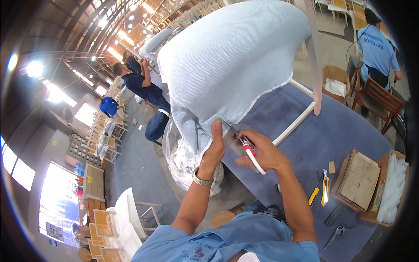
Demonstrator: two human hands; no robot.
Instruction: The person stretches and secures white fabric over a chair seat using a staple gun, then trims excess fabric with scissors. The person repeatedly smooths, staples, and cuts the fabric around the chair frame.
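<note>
Pale fabric (235,56) in the left hand (213,149)

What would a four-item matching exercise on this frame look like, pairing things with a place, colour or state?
Things:
1. Fabric
2. Hand tool
3. Watch
4. Stuffing

Places, colours, states:
A. White, in a cardboard box
B. Pale blue, gripped by the left hand
C. Worn, with a metal band
D. Red and white handle, in the right hand

Pairs: 1-B, 2-D, 3-C, 4-A
</note>
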